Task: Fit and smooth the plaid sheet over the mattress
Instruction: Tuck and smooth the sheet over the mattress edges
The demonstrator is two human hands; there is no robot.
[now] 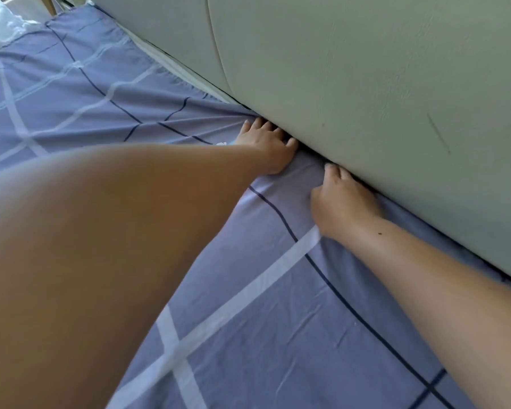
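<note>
The plaid sheet (266,314), blue-violet with white bands and thin dark lines, lies over the mattress and fills most of the view. My left hand (267,144) presses flat on the sheet at its far edge, fingers spread and their tips going into the dark gap under the headboard. My right hand (341,206) lies just to the right, fingers curled down into the same gap against the sheet's edge; the fingertips are hidden. Fine creases fan out from the left hand. A strip of white mattress (171,64) shows further left along the gap.
A padded cream headboard (366,84) rises right behind both hands and runs diagonally across the view. A white bundle of fabric (0,25) lies at the top left corner beside the bed. My left forearm blocks much of the lower left.
</note>
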